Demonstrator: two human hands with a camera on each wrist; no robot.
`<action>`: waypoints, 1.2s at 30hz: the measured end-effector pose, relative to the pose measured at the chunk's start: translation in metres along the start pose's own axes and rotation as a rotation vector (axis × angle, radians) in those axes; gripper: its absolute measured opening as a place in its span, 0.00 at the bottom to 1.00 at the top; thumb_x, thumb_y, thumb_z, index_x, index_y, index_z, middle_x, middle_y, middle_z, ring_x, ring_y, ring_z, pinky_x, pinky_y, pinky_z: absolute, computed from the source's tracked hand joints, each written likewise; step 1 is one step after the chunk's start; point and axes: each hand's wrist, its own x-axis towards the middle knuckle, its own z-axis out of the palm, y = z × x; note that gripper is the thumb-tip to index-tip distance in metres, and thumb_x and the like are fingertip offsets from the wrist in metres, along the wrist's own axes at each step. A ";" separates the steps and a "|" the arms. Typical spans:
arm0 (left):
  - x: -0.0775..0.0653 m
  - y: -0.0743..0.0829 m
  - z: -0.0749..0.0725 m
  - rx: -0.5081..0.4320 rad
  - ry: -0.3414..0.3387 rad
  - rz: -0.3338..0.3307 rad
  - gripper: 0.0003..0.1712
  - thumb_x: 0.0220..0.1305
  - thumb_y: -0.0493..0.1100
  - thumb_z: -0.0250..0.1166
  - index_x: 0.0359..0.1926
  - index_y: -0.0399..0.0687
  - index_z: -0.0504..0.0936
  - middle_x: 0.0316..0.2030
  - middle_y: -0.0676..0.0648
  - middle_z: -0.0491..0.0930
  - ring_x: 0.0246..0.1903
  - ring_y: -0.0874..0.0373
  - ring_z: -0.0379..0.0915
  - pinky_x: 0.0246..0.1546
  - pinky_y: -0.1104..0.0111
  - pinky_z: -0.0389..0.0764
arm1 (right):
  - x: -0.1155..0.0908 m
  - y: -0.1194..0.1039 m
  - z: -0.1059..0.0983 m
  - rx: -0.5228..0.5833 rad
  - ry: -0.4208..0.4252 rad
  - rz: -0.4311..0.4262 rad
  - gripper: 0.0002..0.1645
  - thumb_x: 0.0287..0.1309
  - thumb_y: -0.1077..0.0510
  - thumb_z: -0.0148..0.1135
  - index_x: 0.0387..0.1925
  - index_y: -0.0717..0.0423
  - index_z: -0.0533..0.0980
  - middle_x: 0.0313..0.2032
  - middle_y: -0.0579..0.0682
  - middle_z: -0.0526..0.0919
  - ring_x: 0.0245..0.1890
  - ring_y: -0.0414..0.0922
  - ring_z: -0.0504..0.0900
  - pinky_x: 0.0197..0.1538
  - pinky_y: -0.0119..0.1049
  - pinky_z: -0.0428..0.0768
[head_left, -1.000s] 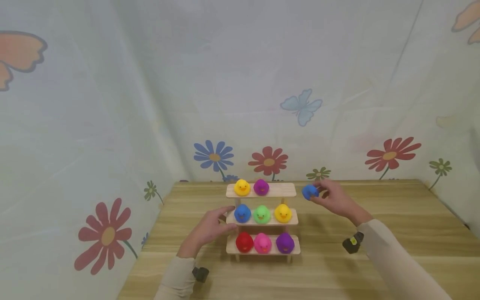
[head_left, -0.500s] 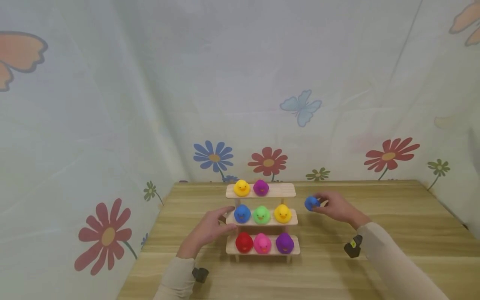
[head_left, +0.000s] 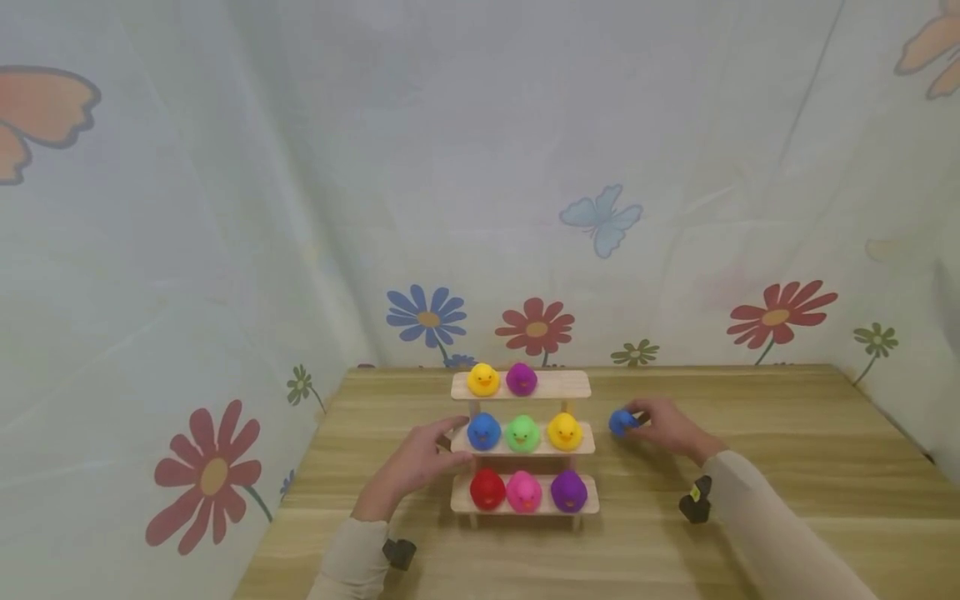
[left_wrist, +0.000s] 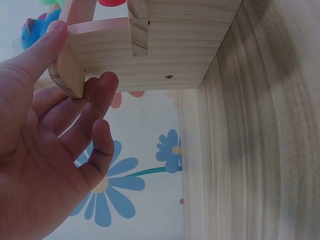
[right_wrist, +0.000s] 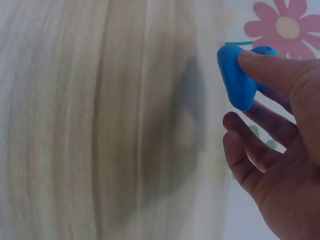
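Observation:
A three-tier wooden display shelf (head_left: 566, 384) stands on the table, bearing several rubber ducks. My left hand (head_left: 422, 457) grips the left end of its middle tier, and in the left wrist view the thumb and fingers lie on either side of that board's end (left_wrist: 68, 75). Right of the shelf, my right hand (head_left: 672, 429) pinches a blue rubber duck (right_wrist: 237, 77) between thumb and fingers, held above the table. Yellow (head_left: 483, 380) and purple (head_left: 521, 379) ducks sit on the top tier, with bare wood to their right.
On the middle tier are blue (head_left: 483, 432), green (head_left: 522, 434) and yellow (head_left: 565, 432) ducks. The bottom tier bears red (head_left: 487, 490), pink (head_left: 523, 492) and purple (head_left: 569, 492) ones. Behind the wooden table (head_left: 780, 467) hangs a flower-patterned cloth (head_left: 465, 167).
My right hand has come down and nearer with the blue duck, from beside the top tier to beside the middle one. The left hand keeps its hold on the shelf.

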 end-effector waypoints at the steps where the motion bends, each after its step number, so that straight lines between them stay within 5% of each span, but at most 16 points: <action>1: 0.000 0.000 0.000 -0.003 0.000 0.000 0.39 0.54 0.62 0.66 0.65 0.56 0.68 0.58 0.51 0.72 0.44 0.55 0.72 0.36 0.67 0.78 | 0.000 0.001 0.001 0.005 0.000 0.014 0.16 0.52 0.62 0.67 0.43 0.65 0.77 0.42 0.58 0.81 0.40 0.55 0.80 0.43 0.47 0.78; 16: 0.000 0.000 0.000 -0.014 -0.004 0.004 0.39 0.54 0.61 0.66 0.65 0.57 0.68 0.58 0.51 0.72 0.44 0.55 0.73 0.37 0.66 0.78 | 0.004 0.013 0.011 0.001 0.015 0.172 0.19 0.50 0.63 0.67 0.45 0.63 0.76 0.47 0.65 0.77 0.40 0.52 0.80 0.43 0.45 0.79; 36: 0.000 -0.001 0.000 -0.003 0.000 0.014 0.39 0.54 0.61 0.66 0.65 0.56 0.68 0.57 0.49 0.73 0.44 0.54 0.73 0.36 0.66 0.78 | 0.010 0.019 0.016 0.013 0.029 0.119 0.19 0.52 0.64 0.65 0.47 0.64 0.75 0.45 0.63 0.78 0.39 0.53 0.79 0.44 0.48 0.77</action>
